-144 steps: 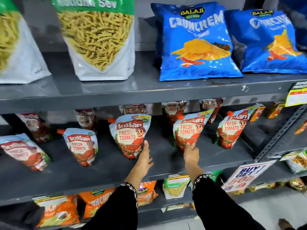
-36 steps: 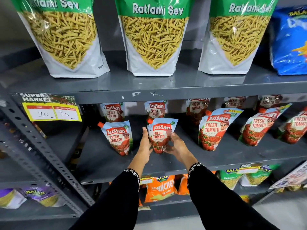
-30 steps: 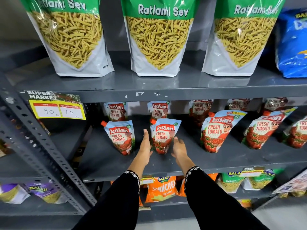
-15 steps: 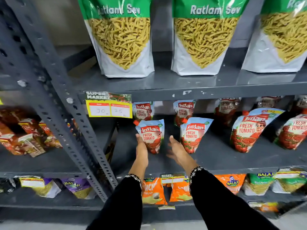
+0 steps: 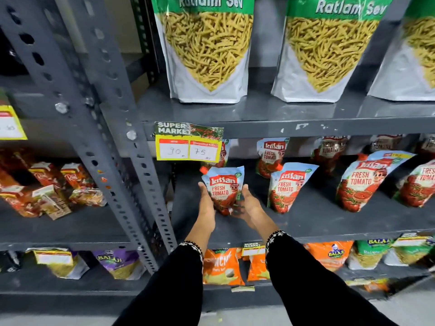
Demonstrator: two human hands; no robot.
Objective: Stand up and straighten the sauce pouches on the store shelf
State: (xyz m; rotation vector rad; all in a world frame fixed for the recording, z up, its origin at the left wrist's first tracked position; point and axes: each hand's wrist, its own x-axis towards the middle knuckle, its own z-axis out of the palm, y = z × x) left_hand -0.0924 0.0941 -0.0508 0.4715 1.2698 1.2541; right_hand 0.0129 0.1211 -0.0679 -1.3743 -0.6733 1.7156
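Kissan Fresh Tomato sauce pouches stand in two rows on the grey middle shelf. The leftmost front pouch stands upright, its red cap at the top left. My left hand presses its left side and my right hand cups its lower right side, so both hold it. To the right, a second pouch and a third, larger pouch lean with their tops to the right. Back-row pouches stand behind, partly hidden.
A slanted perforated steel upright borders the shelf on the left. A yellow price tag hangs from the upper shelf edge. Ratlami Sev bags stand above. Orange snack bags sit below, red cartons left.
My view has swung left along the shelf. Both hands left the second pouch, moved to the leftmost front pouch and closed around it.
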